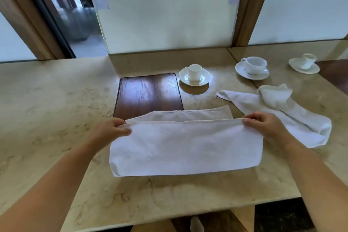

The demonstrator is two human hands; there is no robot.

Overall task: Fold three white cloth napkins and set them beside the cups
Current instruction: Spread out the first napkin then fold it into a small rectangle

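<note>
A white cloth napkin [186,147] lies on the marble table in front of me, its near half doubled over towards the far edge. My left hand [111,132] pinches the top layer's left corner and my right hand [267,124] pinches its right corner. To the right lies a heap of loose white napkins [278,107], crumpled and overlapping. Three white cups on saucers stand beyond: one [194,74] behind the napkin, a wider one [253,66] to its right, and a third [306,63] at the far right.
A dark wooden board [148,94] is set in the marble table [47,100] just behind the napkin. A white panel [167,20] and a window stand at the table's back edge. The table's front edge runs close below my forearms.
</note>
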